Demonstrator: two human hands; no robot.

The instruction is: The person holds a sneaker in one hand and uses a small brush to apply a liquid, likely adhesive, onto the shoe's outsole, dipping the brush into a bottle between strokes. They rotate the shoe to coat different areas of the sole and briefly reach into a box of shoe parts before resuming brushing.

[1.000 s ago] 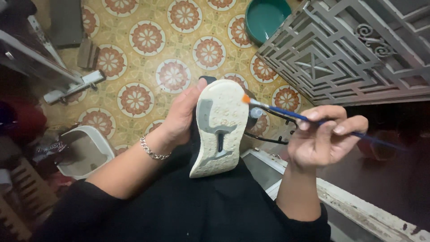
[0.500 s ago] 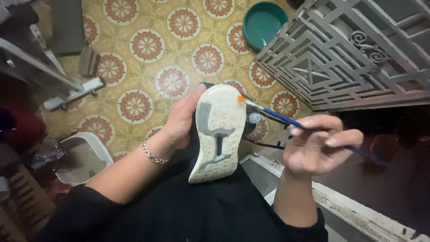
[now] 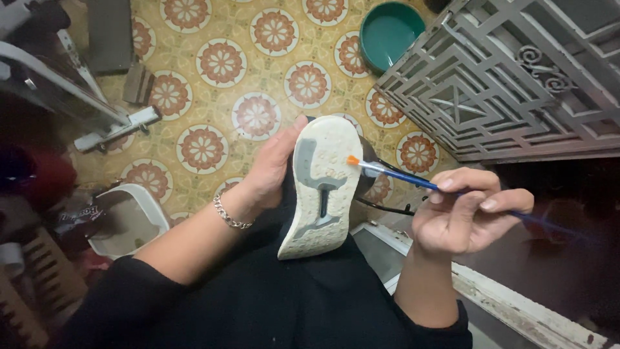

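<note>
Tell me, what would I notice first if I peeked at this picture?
Right in the middle, the left hand holds a shoe sole-up, pale and speckled. The right hand holds a blue paintbrush whose orange tip touches the sole's edge. Behind them spreads a yellow floor with round flower patterns, a green bowl at the top and a grey metal grille on the right.

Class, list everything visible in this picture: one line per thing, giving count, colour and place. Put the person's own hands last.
shoe: one, pale sole up, centre, on the lap
paintbrush: one, blue handle, orange tip at the sole's edge
basin: one, green, top centre on the floor
metal grille: one, grey, upper right
tiled floor: yellow with red rosettes
bracelet: one, silver, left wrist
left hand: holds the shoe
right hand: holds the paintbrush
</note>
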